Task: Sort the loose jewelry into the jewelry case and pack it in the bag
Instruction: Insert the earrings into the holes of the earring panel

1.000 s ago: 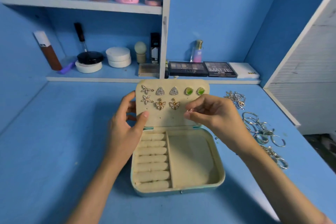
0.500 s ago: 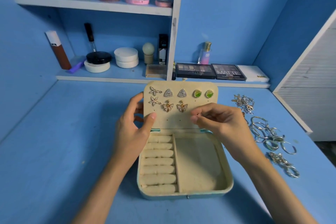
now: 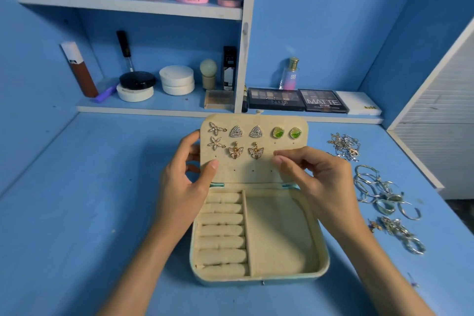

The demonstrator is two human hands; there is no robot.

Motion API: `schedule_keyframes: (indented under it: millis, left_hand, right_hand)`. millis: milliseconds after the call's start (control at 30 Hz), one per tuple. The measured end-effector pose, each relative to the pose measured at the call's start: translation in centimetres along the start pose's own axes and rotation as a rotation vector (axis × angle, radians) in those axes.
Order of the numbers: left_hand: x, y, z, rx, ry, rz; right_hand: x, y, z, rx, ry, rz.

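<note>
From the head camera we see the jewelry case (image 3: 259, 276) open on the blue table (image 3: 77, 213). Our left hand (image 3: 184, 182) grips the left edge of its lid (image 3: 256, 172). Our right hand (image 3: 315, 177) has thumb and forefinger pinched together at the lid's right side; we cannot tell whether they hold anything. Eight earrings (image 3: 236, 132) are pinned in the lid. The ring rolls (image 3: 221, 231) and the side compartment (image 3: 279, 233) hold nothing. Chains (image 3: 345, 145) and hoops (image 3: 379, 190) lie loose to the right. We judge the sorting under halfway, and no bag is in view.
</note>
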State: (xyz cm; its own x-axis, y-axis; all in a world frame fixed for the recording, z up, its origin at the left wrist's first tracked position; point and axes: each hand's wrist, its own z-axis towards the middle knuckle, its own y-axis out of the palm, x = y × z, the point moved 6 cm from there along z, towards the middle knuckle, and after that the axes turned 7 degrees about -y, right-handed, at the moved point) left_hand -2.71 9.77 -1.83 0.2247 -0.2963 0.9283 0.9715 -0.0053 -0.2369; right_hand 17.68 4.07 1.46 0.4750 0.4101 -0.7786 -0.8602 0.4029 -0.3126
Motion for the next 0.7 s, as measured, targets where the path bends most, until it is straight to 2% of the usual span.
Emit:
schedule_keyframes:
  millis: [200, 700]
  left_hand:
    - [-0.02, -0.04, -0.04, 0.000, -0.007, -0.004]
    - [0.61, -0.14, -0.30, 0.005, 0.016, -0.021]
  right_hand:
    - [-0.25, 0.14, 0.34, 0.016, -0.190, -0.290]
    - [0.00, 0.25, 0.78, 0.072, -0.112, -0.226]
